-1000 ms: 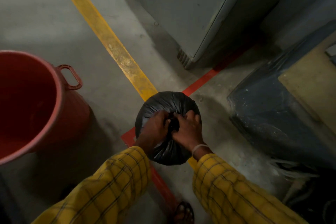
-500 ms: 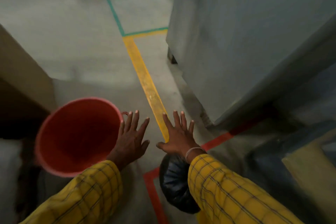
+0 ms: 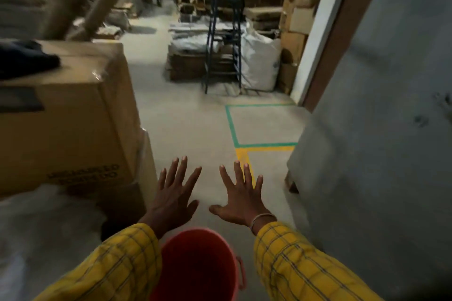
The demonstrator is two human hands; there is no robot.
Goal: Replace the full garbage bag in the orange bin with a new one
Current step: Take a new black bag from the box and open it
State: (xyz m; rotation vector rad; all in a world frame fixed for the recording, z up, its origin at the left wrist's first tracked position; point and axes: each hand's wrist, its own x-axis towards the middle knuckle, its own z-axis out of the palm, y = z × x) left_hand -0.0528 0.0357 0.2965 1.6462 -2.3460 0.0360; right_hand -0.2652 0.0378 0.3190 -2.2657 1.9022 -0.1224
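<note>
Both hands are stretched out above and just beyond the orange bin (image 3: 195, 266), the left hand (image 3: 175, 197) and the right hand (image 3: 241, 199) each with fingers spread wide, palms down, holding and touching nothing. Nearest the person, the bin sits between the yellow sleeves (image 3: 293, 259), its red-orange inside bare, with no liner visible; no full bag or new bag shows anywhere. A likely slip is walking off with the bin unlined, or knocking it over in stepping forward. Left of the bin stands a cardboard box (image 3: 68, 115); far beyond it, a blue ladder (image 3: 221, 44).
</note>
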